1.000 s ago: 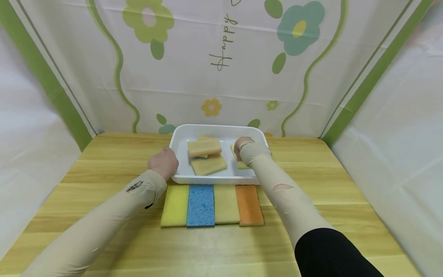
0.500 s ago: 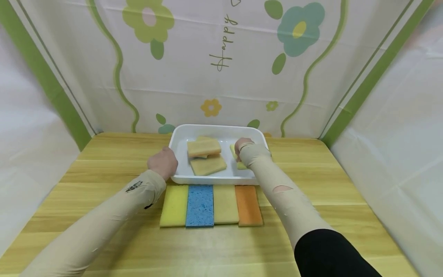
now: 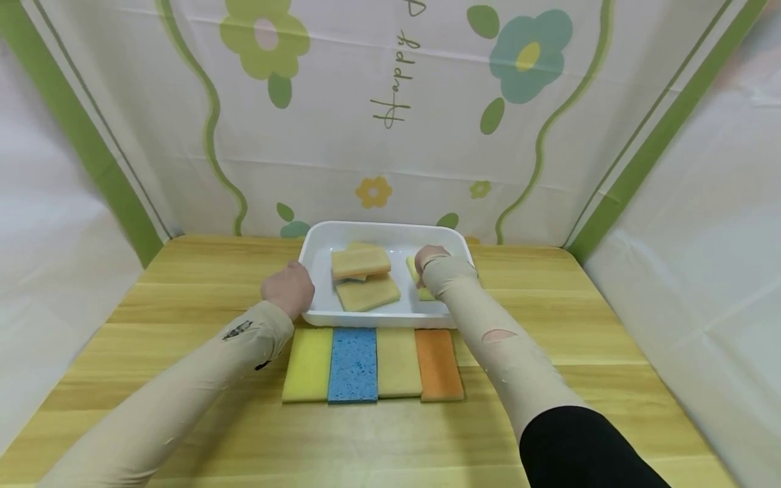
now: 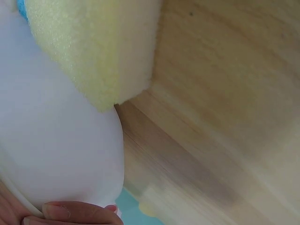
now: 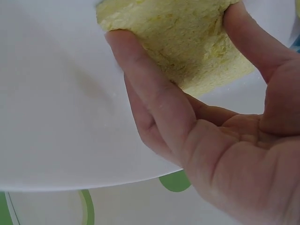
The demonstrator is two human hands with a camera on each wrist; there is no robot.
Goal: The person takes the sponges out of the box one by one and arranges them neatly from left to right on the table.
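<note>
My left hand [image 3: 288,290] grips the left rim of a white plastic tray [image 3: 372,320]. In the left wrist view its fingers [image 4: 77,212] curl over the tray's edge. Inside the tray at the right, my right hand [image 3: 430,259] pinches a pale yellow sponge [image 5: 183,42] between thumb and fingers, as the right wrist view shows. The head view leaves most of that sponge hidden under the hand. To the left in the tray lies a loose pile: a peach-edged sponge [image 3: 361,260] on top and a beige sponge [image 3: 368,293] in front, with others partly covered.
Along the tray's front side lies a row of flat sponges: yellow [image 3: 308,366], blue [image 3: 353,366], beige [image 3: 399,362] and orange [image 3: 440,366]. They rest on a wooden table [image 3: 366,447]. A white flowered cloth [image 3: 329,129] hangs behind the table.
The head view has shifted very slightly. Both hands, the tray and the sponges stay in the same places.
</note>
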